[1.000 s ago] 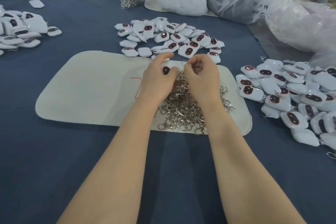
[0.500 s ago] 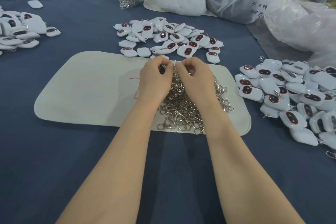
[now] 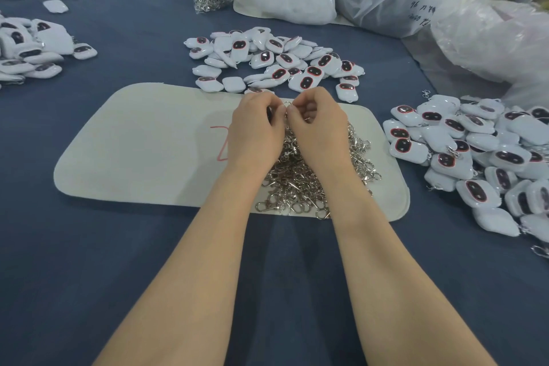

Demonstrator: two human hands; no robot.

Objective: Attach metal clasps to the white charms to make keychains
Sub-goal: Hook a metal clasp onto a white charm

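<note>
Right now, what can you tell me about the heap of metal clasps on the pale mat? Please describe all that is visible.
The heap of metal clasps is a loose, tangled mound of shiny silver hooks with round rings. It lies on the right part of the pale mat, and some clasps spill towards the mat's near edge. The left hand and right hand are over its far side and hide part of it. Their fingertips pinch a single ring together.
</note>
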